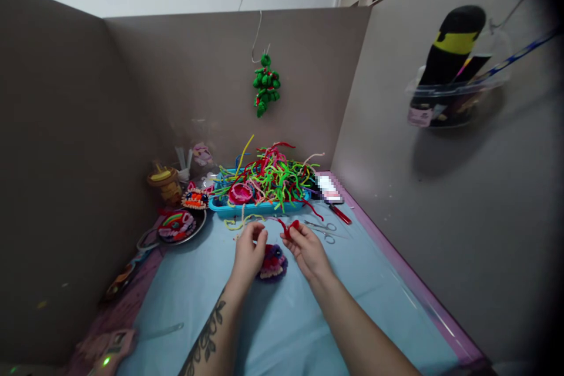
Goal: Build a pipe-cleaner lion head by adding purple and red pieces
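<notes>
Two bare hands over a blue cloth, a small red fuzzy piece in the right fingertips

A person's hands meet near the middle of a blue-covered table [198, 299], seen from above. The right hand [311, 252] pinches a red fuzzy piece [288, 229] between thumb and fingers. From that hand's knuckles the piece lies at about ten o'clock, and its visible loose end slants out, also toward ten o'clock. The bunched part of the piece sits at the fingertips, so the right hand is the nearer one.

The left hand [250, 249] is at roughly nine o'clock from the red piece, close but apart from it. Its thumb and fingers curl toward one another; whether they grip anything is too small to tell.

A rounded purple, red and pink fuzzy piece [273, 264] rests on the cloth at seven o'clock from the red piece, between the hands. The left hand overlaps its edge in this view; contact cannot be judged.

Around them, silver scissors [326, 229] lie at three o'clock from the red piece, and a red-handled tool [340, 213] at two. At eleven, beyond the hands, a blue tray [259, 208] overflows with bright fuzzy strands [286, 179].
</notes>
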`<state>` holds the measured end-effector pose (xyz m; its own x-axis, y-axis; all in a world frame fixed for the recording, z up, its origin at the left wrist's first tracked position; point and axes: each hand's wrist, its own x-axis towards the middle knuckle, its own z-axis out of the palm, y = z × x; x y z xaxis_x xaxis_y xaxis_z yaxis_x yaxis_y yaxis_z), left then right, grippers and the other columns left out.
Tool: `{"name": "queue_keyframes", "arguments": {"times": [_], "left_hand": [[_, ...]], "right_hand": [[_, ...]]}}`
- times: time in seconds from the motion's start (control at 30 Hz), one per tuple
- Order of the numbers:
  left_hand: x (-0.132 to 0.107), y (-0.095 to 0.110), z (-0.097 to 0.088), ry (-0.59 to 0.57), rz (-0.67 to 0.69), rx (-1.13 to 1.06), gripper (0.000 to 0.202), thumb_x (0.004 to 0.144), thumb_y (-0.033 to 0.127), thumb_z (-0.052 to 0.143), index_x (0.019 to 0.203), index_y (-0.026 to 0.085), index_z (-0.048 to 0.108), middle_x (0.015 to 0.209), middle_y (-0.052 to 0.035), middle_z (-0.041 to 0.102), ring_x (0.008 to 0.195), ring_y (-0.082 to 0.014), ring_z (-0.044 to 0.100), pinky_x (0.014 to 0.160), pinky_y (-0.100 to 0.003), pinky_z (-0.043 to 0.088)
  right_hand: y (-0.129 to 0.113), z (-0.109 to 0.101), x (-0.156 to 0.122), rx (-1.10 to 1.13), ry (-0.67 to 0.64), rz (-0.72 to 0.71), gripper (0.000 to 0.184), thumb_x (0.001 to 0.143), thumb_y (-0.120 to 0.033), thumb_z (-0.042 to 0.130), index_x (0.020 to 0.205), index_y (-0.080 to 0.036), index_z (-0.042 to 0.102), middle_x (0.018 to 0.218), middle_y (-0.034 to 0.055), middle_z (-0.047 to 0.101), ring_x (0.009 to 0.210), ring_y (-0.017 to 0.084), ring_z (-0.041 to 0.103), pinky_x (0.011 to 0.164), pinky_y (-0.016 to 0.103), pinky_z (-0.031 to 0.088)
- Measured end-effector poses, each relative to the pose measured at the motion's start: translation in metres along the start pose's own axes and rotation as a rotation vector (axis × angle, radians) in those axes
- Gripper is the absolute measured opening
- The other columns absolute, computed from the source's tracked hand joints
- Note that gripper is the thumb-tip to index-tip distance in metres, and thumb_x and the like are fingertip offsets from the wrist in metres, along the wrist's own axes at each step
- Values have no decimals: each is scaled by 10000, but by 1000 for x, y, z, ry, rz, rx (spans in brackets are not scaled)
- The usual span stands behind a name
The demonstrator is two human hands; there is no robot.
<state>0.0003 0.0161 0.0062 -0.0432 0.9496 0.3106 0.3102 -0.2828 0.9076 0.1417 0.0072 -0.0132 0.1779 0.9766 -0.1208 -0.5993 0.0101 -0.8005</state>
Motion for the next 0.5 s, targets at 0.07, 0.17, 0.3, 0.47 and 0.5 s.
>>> {"name": "queue_keyframes", "arguments": {"times": [0.07, 0.17, 0.3, 0.47, 0.5], "left_hand": [[-1, 2, 3, -103, -38, -48, 131, 760, 282, 581, 818, 181, 642, 787, -39, 670, 721, -183, 610, 689, -297, 471], [-3, 6, 6, -173, -53, -109, 162, 749, 287, 605, 839, 177, 681, 837, -56, 703, 767, -198, 635, 729, -308, 484], [-3, 11, 4, -120, -19, -76, 151, 749, 288, 615, 804, 190, 715, 801, -48, 708, 767, -204, 634, 735, -312, 482], [-1, 13, 0, -124, 78, -46, 144, 755, 301, 625, 783, 210, 732, 769, -55, 666, 757, -199, 607, 609, -272, 471], [-1, 13, 0, -132, 85, -43, 140, 756, 303, 626, 767, 211, 731, 757, -55, 656, 743, -197, 601, 586, -265, 462]], "right_hand": [[2, 1, 0, -8, 7, 8, 308, 554, -364, 807, 718, -186, 617, 668, -9, 595, 577, 126, 560, 513, 232, 439], [4, 3, -3, -146, -50, -61, 238, 595, -348, 776, 695, -168, 656, 615, -18, 576, 492, 88, 447, 448, 208, 347], [0, 7, -10, -383, -148, -161, 177, 684, -351, 697, 704, -175, 693, 635, -3, 591, 570, 131, 489, 514, 243, 390], [-4, 7, -12, -667, -191, -375, 244, 773, -278, 599, 547, -192, 633, 613, 6, 554, 639, 166, 520, 585, 269, 405], [-4, 6, -12, -713, -198, -401, 255, 781, -254, 587, 536, -194, 624, 596, 5, 546, 637, 169, 519, 590, 271, 398]]}}
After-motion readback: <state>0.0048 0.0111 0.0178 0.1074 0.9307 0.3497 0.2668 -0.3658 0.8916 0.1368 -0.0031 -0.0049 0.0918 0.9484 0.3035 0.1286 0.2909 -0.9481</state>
